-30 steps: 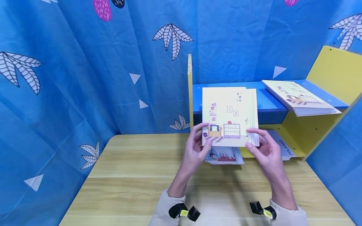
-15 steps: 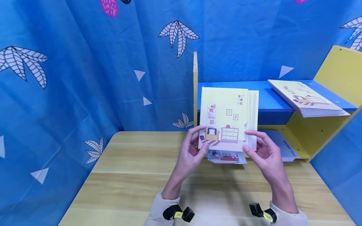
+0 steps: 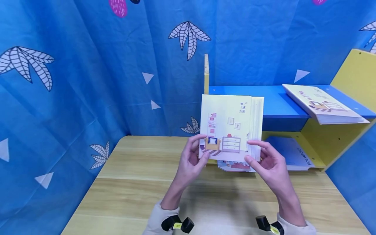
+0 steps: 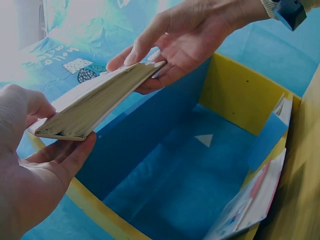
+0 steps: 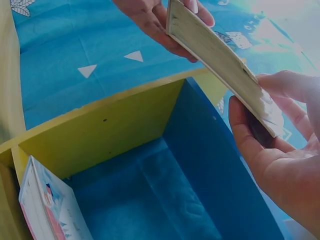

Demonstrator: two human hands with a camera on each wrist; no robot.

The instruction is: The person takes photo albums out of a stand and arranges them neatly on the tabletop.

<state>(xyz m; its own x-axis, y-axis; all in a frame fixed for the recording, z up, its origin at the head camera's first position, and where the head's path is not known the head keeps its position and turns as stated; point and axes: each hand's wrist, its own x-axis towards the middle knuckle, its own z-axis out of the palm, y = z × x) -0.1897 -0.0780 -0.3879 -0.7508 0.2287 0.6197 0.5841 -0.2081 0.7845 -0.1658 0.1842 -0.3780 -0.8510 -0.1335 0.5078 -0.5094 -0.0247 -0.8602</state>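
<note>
A square cream book (image 3: pixel 224 111), its cover drawn with an armchair and a chest of drawers, is held up in front of the shelf. My left hand (image 3: pixel 190 160) pinches its lower left side, thumb on the cover. On the lower right side, my right hand (image 3: pixel 271 163) grips it the same way. The cover overlaps a paler strip along the right edge. In the left wrist view, the thick page block of the book (image 4: pixel 90 102) shows between both hands. Fingers behind the book are partly hidden in the head view.
A yellow and blue shelf (image 3: pixel 293 101) stands at the back right of the wooden table (image 3: pixel 141 182). Another cream book (image 3: pixel 323 104) lies on its upper board, overhanging the front. Below lie a blue POLAROID book (image 3: pixel 289 153) and a book with a colourful cover (image 3: pixel 235 165). Blue curtains surround the table.
The book and both hands have moved slightly left and down in the head view, while the shelf has shifted right as the head turned. Both hands keep their hold.
</note>
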